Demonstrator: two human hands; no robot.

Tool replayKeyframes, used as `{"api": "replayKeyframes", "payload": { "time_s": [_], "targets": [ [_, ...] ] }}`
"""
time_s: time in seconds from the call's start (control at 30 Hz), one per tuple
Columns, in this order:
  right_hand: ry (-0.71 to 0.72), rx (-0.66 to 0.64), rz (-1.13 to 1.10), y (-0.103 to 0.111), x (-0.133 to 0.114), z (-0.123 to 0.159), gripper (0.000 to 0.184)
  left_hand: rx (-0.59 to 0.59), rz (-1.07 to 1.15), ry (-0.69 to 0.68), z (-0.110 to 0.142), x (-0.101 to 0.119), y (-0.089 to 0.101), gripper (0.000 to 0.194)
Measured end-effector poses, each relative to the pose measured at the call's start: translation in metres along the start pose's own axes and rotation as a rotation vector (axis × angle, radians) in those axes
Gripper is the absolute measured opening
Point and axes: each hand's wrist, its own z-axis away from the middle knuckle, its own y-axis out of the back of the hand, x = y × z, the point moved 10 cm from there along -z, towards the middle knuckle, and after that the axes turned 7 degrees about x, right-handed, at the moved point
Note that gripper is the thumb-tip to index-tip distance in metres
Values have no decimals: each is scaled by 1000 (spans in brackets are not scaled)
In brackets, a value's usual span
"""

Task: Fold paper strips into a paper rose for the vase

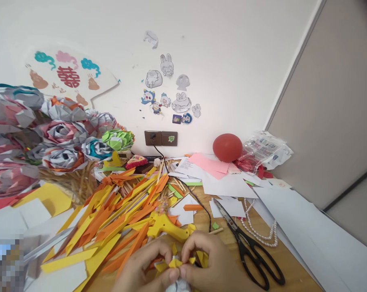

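At the bottom middle, a small folded-paper flower (175, 263) with yellow tips and a white lower part sits between my two hands. My left hand (148, 263) pinches it from the left with thumb and index finger. From the right, my right hand (206, 257) pinches it the same way, the two thumb tips nearly meeting. Both hands partly hide the flower. Just beyond my fingers lies a yellow glue gun (165, 227). Long folded orange and yellow paper strips (116, 211) heap up to the left. Black-handled scissors (244, 241) lie open-bladed on the right.
Folded-paper roses (63, 134) crowd the left side. A black cord (198, 198) runs from the wall socket (161, 138) across the table. White sheets (317, 235), a pearl bead string (262, 239), pink paper (209, 164) and a red balloon (227, 147) lie to the right.
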Motion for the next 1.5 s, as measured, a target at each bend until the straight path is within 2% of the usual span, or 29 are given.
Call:
{"api": "replayKeyframes", "payload": {
  "time_s": [0.07, 0.17, 0.27, 0.4, 0.5, 0.63, 0.7, 0.83, 1.03, 1.2, 1.3, 1.4, 1.5],
  "targets": [
    [-144, -3, -13, -4, 16, 0, 15, -36, 95, 106, -1, -17, -7, 27],
    [-245, -7, -67, -10, 29, -1, 17, -70, 193, 220, -2, -34, -16, 35],
    [-261, -8, -78, -12, 33, -1, 17, -91, 208, 284, -2, -40, -19, 36],
    [-210, -3, 6, -9, 29, -1, 14, -98, 192, 305, -3, -39, -18, 35],
    [-96, 17, 92, -6, 21, -2, 13, -84, 111, 210, -4, -30, -15, 29],
    [28, 9, 172, -8, 10, -2, 17, -51, -128, -6, -6, -9, -9, 21],
    [-1, -2, 161, -8, 11, -2, 17, -59, -191, -18, -7, -4, -8, 17],
    [-87, 20, 154, -3, 17, -3, 16, -89, -237, 40, -7, -7, -8, 9],
    [-27, -60, 150, -8, 17, -2, 19, -59, -330, -235, -1, 11, -13, 22],
    [119, -75, 163, -11, 5, -4, 21, -54, -323, -299, 4, 21, -15, 26],
    [148, -75, 151, -12, 3, -4, 20, -78, -235, -187, 1, 14, -13, 21],
    [145, -74, 142, -11, 4, -3, 17, -108, 8, 78, -4, -8, -13, 19],
    [188, -101, 135, -14, -1, 1, 15, -154, 217, 291, -5, -25, -19, 30]
  ]
}}
